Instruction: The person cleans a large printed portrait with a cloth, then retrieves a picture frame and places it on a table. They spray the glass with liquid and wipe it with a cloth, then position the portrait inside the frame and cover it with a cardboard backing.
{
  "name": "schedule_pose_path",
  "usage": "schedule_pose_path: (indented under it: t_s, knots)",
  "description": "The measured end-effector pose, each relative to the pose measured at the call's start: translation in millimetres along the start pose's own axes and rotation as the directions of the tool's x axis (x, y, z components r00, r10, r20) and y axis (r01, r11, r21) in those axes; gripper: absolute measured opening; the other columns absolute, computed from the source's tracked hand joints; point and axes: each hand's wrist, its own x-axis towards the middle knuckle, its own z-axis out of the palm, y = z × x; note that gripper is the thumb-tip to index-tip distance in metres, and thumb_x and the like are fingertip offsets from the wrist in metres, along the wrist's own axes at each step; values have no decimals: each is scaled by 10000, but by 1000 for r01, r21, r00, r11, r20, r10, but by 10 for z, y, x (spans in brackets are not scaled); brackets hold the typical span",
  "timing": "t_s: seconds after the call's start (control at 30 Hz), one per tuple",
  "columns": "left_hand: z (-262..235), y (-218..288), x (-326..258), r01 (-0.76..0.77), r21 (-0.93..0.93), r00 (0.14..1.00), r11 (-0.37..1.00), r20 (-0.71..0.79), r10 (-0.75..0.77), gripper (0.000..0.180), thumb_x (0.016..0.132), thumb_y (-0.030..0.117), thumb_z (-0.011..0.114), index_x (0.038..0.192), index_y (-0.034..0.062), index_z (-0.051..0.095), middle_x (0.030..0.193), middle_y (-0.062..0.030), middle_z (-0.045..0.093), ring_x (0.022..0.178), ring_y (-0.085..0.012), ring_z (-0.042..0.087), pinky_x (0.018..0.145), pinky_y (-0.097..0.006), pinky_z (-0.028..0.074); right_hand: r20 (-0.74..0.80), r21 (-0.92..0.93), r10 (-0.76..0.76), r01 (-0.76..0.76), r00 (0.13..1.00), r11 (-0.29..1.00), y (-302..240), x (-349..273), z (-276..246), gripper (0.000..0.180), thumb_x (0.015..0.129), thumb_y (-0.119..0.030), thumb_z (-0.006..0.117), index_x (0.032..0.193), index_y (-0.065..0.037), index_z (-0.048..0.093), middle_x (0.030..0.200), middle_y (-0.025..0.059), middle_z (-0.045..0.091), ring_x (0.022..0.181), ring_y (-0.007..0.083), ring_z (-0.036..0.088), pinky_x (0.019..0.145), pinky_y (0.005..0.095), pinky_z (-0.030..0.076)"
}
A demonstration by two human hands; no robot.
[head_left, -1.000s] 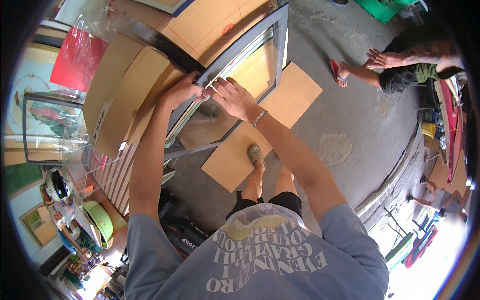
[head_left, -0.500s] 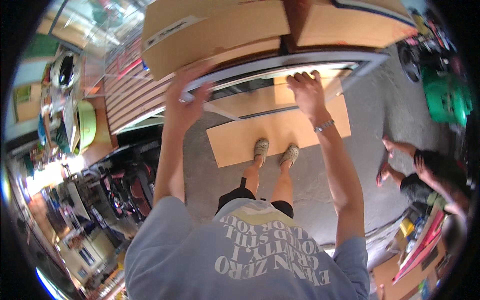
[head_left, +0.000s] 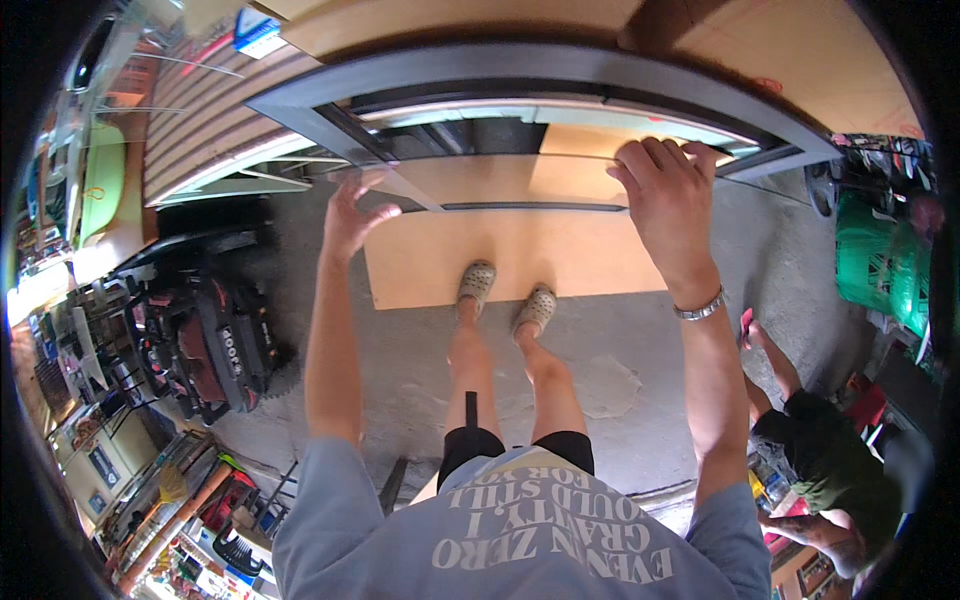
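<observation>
A wide grey-framed panel (head_left: 480, 68) with dark inner edges stretches across in front of me, with a see-through pane at its opening. The fingers of my right hand (head_left: 668, 195) curl over the pane's near edge at the right, and a metal watch band circles that wrist. My left hand (head_left: 350, 215) is at the pane's left side, thumb and fingers apart; whether its fingertips touch the edge I cannot tell. A dark strip (head_left: 530, 207) runs below the pane. Under my feet lies a flat tan board (head_left: 410, 260).
Large cardboard boxes (head_left: 480, 25) stand beyond the frame. At left are a slatted surface (head_left: 200, 130) and a black-and-red machine (head_left: 215, 340). A green basket (head_left: 880, 250) stands at right, and another person (head_left: 830, 450) sits below it. Crowded shelves fill the lower left.
My view has shifted and the grey frame appears wider and nearer. My left hand has come down from the frame's left corner, thumb spread. My right hand stays curled at the edge.
</observation>
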Motion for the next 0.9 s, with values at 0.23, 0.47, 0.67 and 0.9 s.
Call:
schedule_pose_path:
  t_s: [0.23, 0.47, 0.67, 0.9]
  knots:
    - [225, -53, 70, -24, -152, 1000, 988, -16, 22, 150, 824, -47, 806, 958, 6, 763, 995, -75, 751, 950, -154, 702, 875, -305, 566, -134, -52, 9, -16, 991, 999, -16, -336, 27, 213, 840, -278, 758, 996, -184, 649, 954, -26, 671, 899, 180, 630, 967, 452, 368]
    - [211, -109, -14, 18, -256, 1000, 966, -15, -22, 155, 836, -91, 772, 954, 8, 747, 929, -56, 750, 909, -146, 712, 857, -291, 580, -284, 521, 880, -709, 381, 475, 1081, -1933, 366, 832, 794, -253, 900, 1428, 4, 427, 1272, 104, 576, 1152, 248, 544, 984, 431, 447]
    - [211, -173, -107, 115, -205, 985, 972, -104, -138, 176, 824, -109, 769, 931, 28, 744, 940, -68, 755, 905, -157, 720, 851, -313, 585, 330, 608, 611, -657, 720, 446, 2546, -2501, 1171, 441, 918, -150, 785, 1305, -36, 607, 1343, 73, 624, 1237, 188, 587, 1046, 327, 463]
    - [242, -212, -150, 43, -245, 982, 969, -170, -86, 181, 806, -111, 772, 933, 9, 728, 967, -91, 742, 906, -202, 725, 859, -337, 592, 368, 850, 511, -503, 777, 153, 2659, -2345, 1353, 105, 942, -34, 712, 1035, -27, 760, 1030, 71, 767, 1005, 147, 701, 942, 302, 542]
